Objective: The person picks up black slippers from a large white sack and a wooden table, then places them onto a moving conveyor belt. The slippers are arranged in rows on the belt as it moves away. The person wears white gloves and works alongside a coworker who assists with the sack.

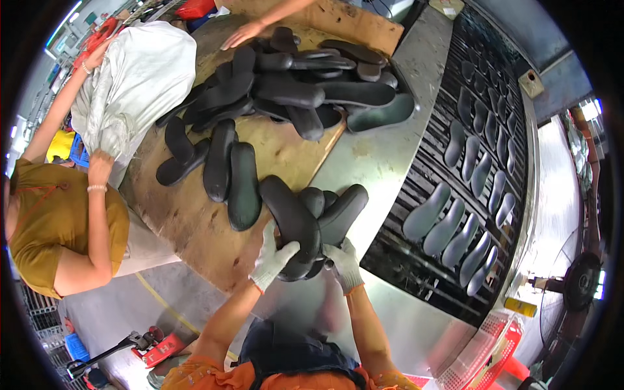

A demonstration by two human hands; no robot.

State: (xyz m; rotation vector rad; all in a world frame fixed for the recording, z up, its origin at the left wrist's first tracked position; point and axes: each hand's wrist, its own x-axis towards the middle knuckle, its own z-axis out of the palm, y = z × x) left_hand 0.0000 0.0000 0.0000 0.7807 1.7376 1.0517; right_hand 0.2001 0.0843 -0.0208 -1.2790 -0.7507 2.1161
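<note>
In white gloves, my hands are at the near edge of the table, gripping a crossed bunch of black shoe soles. My left hand (273, 256) is closed around the lower end of a long dark sole (290, 218). At the lower right of the bunch, my right hand (344, 261) is closed on another sole (342, 213), which slants up to the right. More soles show between these two, partly hidden. Just left of the bunch, a sole (244, 188) lies on the wooden tabletop (185, 218) beside several others. Farther back is a large heap of black soles (286, 88).
On the right, soles (444, 234) lie in rows on a dark slatted conveyor (403, 273). At left, a person in a mustard top (71, 221) holds a white sack (140, 71). Another person's hand (244, 34) reaches over the heap. Red crates (478, 351) and a fan (580, 281) stand lower right.
</note>
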